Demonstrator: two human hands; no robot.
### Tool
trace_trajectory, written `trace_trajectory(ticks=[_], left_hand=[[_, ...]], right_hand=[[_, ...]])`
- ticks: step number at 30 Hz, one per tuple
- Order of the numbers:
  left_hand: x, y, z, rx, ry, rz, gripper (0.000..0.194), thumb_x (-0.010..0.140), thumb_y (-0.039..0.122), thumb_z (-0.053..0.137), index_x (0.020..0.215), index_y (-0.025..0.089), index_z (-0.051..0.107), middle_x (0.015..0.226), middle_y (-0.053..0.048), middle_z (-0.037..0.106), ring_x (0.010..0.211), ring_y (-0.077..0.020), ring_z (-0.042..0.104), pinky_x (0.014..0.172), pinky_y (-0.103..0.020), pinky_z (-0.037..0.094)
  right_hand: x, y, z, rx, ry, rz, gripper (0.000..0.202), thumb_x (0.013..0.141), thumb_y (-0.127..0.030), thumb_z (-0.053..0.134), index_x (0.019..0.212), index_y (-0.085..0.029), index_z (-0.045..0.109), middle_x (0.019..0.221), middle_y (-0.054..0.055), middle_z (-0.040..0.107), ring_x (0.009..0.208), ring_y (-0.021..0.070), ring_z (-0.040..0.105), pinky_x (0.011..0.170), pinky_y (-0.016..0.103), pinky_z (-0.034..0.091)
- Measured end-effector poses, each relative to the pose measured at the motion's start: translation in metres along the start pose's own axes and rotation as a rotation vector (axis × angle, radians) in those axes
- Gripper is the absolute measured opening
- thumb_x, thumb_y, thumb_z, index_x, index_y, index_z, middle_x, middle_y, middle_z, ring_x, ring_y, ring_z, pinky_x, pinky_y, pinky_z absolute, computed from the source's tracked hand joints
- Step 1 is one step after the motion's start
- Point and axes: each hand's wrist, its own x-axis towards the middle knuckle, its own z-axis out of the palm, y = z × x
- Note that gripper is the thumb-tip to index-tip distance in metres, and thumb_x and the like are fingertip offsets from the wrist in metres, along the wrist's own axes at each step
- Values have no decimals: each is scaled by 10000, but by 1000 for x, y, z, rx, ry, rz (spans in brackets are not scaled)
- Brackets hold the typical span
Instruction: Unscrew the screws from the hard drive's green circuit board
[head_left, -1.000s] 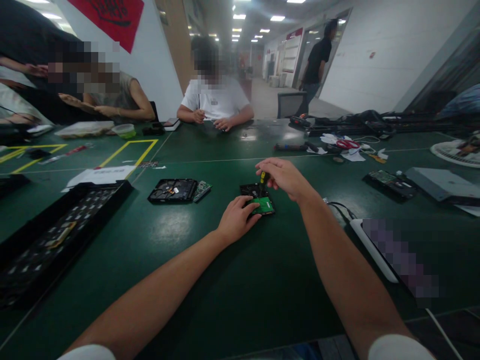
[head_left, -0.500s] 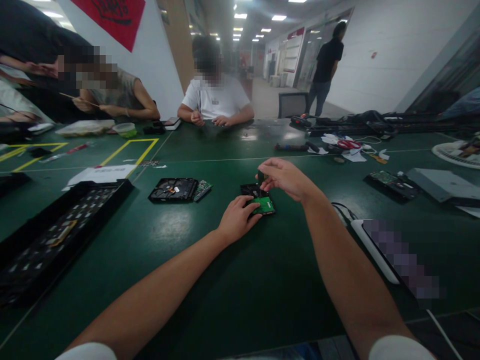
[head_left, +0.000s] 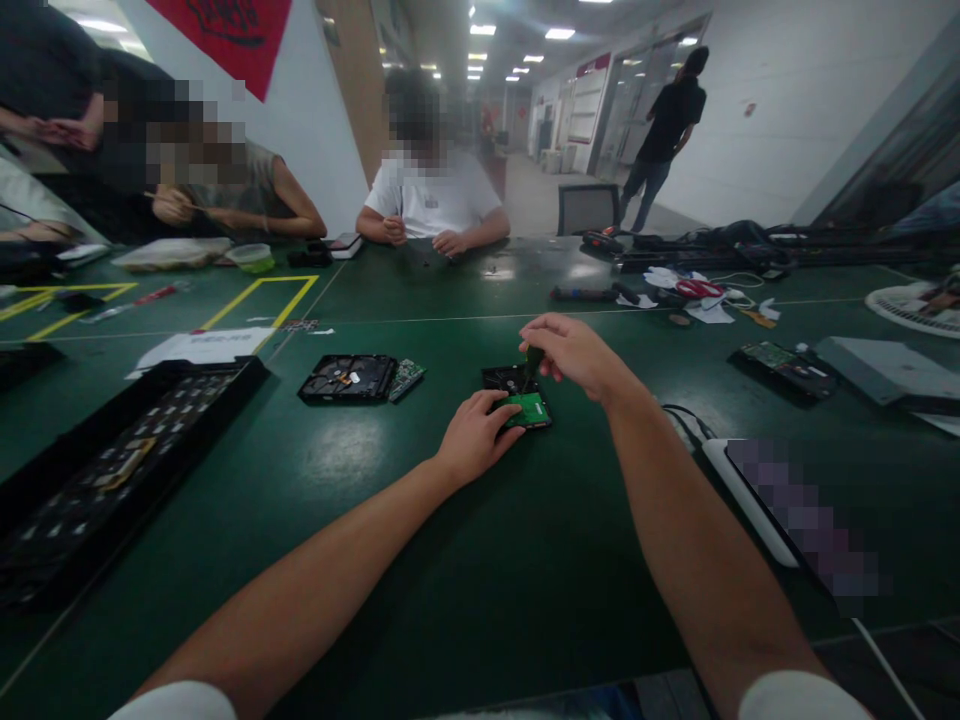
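A hard drive (head_left: 534, 409) with a green circuit board lies flat on the green table in front of me. My left hand (head_left: 478, 437) holds it down from the left, thumb at the near edge and fingers over the board, hiding part of it. Above the drive's far side, my right hand (head_left: 576, 356) is closed around the dark handle of a screwdriver (head_left: 533, 358). The tool points down at the drive; whether its thin tip touches a screw is too small to tell.
Left of the drive lie an opened drive casing (head_left: 346, 379) and a loose circuit board (head_left: 406, 380). A long black tray (head_left: 180, 440) is farther left. Another drive (head_left: 784, 368) and a grey box (head_left: 885, 368) sit right. A person (head_left: 435, 200) sits opposite.
My right hand has turned the screwdriver and shifted slightly, its fingers now placed differently on the handle. My left hand and the drive stay put. A person in the background has moved right.
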Motion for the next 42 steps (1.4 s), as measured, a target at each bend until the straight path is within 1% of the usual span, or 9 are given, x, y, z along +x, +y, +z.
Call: trace_trajectory(ticks=[3, 7, 10, 18, 23, 27, 31, 35, 42], left_hand=[[0, 0, 0, 1, -2, 6, 366, 1019, 430, 647, 1317, 224, 697, 1383, -148, 626, 1323, -333, 575, 1097, -551, 519], [0, 1, 0, 7, 4, 4, 365, 1019, 436, 645, 1313, 227, 699, 1382, -147, 626, 1317, -332, 580, 1086, -546, 529], [0, 1, 0, 11, 2, 6, 366, 1019, 431, 645, 1318, 227, 699, 1380, -149, 629, 1315, -332, 580, 1085, -546, 530], [1, 2, 0, 21, -3, 5, 371, 1024, 439, 639, 1306, 207, 703, 1378, -154, 629, 1307, -330, 582, 1085, -540, 531], [1, 2, 0, 20, -2, 4, 365, 1024, 441, 639, 1304, 216, 704, 1378, -147, 628, 1315, -329, 576, 1088, -543, 529], [1, 2, 0, 17, 4, 6, 357, 1022, 432, 643, 1306, 226, 702, 1381, -143, 626, 1314, -327, 578, 1089, -542, 529], [1, 3, -2, 23, -1, 6, 362, 1027, 430, 634, 1308, 212, 703, 1379, -153, 627, 1312, -329, 579, 1088, -542, 527], [1, 3, -2, 26, -12, 9, 366, 1029, 432, 629, 1307, 206, 702, 1379, -155, 627, 1316, -330, 574, 1097, -542, 521], [1, 3, -2, 8, -14, 2, 367, 1027, 431, 628, 1324, 226, 690, 1393, -147, 622, 1320, -330, 572, 1089, -554, 525]], right_hand=[[-1, -2, 1, 23, -57, 5, 221, 998, -337, 611, 882, -181, 716, 918, 53, 765, 488, 66, 527, 382, 204, 333], [-1, -2, 3, 110, -34, 29, 239, 1016, -320, 568, 868, -168, 679, 807, 49, 721, 519, 96, 598, 439, 211, 442], [0, -2, 4, 169, -40, 58, 183, 992, -246, 535, 883, -166, 658, 880, 69, 745, 545, 117, 643, 470, 236, 493], [-2, -2, 3, -159, 64, -29, 273, 934, -416, 698, 792, -194, 627, 605, 5, 643, 531, 120, 581, 496, 228, 446], [-1, -1, 3, -91, 58, -30, 150, 940, -302, 634, 840, -192, 655, 785, 16, 732, 500, 86, 556, 449, 216, 392], [1, 0, 2, 0, -15, -38, 217, 990, -321, 572, 919, -182, 722, 937, 45, 774, 488, 62, 533, 407, 203, 359], [2, 3, 3, 106, -82, -29, 263, 1009, -395, 596, 911, -171, 691, 952, 69, 767, 547, 78, 598, 461, 196, 465], [2, 8, 3, 122, -98, -37, 111, 922, -248, 720, 951, -183, 636, 828, 32, 735, 624, 124, 674, 577, 234, 576], [3, 15, -3, -75, -72, -129, 198, 877, -193, 745, 1056, -205, 661, 751, -16, 703, 596, 124, 667, 547, 222, 552]])
